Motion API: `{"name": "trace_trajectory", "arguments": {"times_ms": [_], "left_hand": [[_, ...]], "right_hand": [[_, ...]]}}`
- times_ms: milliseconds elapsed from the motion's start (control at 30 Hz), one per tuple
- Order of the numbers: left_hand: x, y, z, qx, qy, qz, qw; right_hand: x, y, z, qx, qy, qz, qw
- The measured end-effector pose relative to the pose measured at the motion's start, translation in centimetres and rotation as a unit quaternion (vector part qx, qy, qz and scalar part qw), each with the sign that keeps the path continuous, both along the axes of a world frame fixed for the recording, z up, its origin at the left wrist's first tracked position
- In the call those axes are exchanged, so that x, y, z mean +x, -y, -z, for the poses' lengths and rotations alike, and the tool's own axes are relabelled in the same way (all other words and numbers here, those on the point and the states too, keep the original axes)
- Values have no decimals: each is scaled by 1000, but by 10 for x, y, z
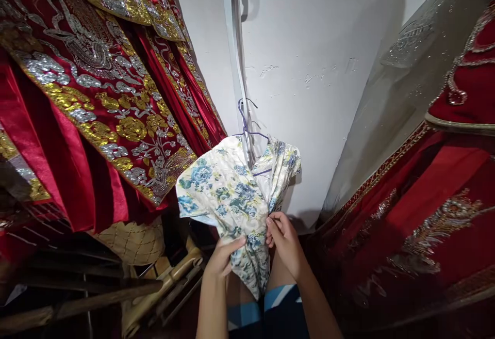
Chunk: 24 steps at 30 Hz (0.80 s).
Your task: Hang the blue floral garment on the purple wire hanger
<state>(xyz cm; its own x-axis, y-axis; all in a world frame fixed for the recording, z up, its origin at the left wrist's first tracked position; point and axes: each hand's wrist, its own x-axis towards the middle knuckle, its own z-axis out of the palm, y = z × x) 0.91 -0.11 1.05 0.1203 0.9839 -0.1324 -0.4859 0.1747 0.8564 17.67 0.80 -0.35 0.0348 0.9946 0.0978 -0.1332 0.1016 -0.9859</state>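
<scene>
A white garment with blue and yellow flowers (235, 189) hangs on a thin purple hanger (244, 122), whose hook is up against the wall. My left hand (224, 256) grips the lower left part of the cloth, thumb on top and fingers behind it. Higher up and to the right, my right hand (282, 233) pinches the garment's front edge, where one side crosses the other. Below my hands the cloth narrows to a point above my lap.
Red garments with gold and silver embroidery (135, 122) hang at the left, above a bamboo frame (166, 287). Behind the hanger is a white wall (309, 45). At the right stand a sheer glittery cloth (390, 81) and a beaded red dress (444, 189).
</scene>
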Motion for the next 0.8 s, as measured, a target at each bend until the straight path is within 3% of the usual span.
{"name": "trace_trajectory", "arguments": {"times_ms": [133,233,333,400,433,467,500,600,633,700,800], "left_hand": [[1,3,2,-42,-9,-9,999],[4,-7,11,-45,-9,-84,995],[11,-18,26,4,-35,-290,956],[18,-22,34,74,-100,-436,891],[23,-21,37,120,-145,-468,863],[29,-20,39,167,-191,-459,852],[35,-17,40,211,-233,-411,856],[52,-10,38,274,-281,-193,899],[56,-9,37,274,-275,-152,909],[60,-8,36,263,-269,-129,917],[58,-11,40,253,-310,-126,908]], "right_hand": [[0,1,-4,-6,30,-42,999],[5,4,-12,8,0,-54,999],[9,5,-14,7,-63,-5,998],[9,5,-13,-8,-88,17,996],[8,5,-12,-16,-90,17,996],[5,5,-12,-24,-82,6,996],[2,4,-13,-31,-67,-12,997],[-8,2,-21,-43,-4,-72,996],[-9,-1,-27,-47,10,-85,995],[-7,-10,-44,-57,10,-87,995],[3,-36,-84,-44,-33,-66,996]]}}
